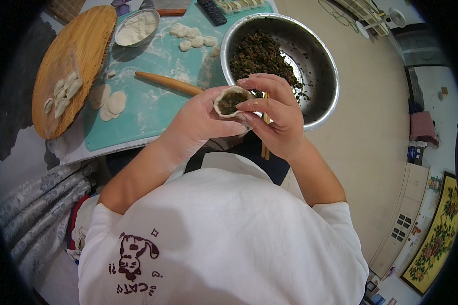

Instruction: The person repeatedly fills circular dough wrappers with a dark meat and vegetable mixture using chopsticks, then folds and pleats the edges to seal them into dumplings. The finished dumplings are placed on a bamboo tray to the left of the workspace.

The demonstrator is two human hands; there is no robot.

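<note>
A dumpling wrapper [217, 102] is cupped in my left hand [204, 116], with dark green filling [229, 102] showing in its open top. My right hand [276, 114] pinches the wrapper's right edge between thumb and fingers. Just beyond both hands stands a large steel bowl [320, 76] holding chopped green-brown filling [261, 53]. A pair of wooden chopsticks [265, 148] sticks out of the bowl towards me, partly hidden behind my right hand. Left of my hands, a tapered wooden rolling pin [168, 82] lies on a floured turquoise mat [137, 103]; my left hand hides its near end.
Flat round wrappers [114, 103] and several dough pieces [192, 36] lie on the mat. Behind them are a bowl of flour [137, 28], a black remote control [212, 12] and a tray of dumplings [238, 5]. Finished dumplings [65, 91] rest on a round wooden board [87, 42] at left.
</note>
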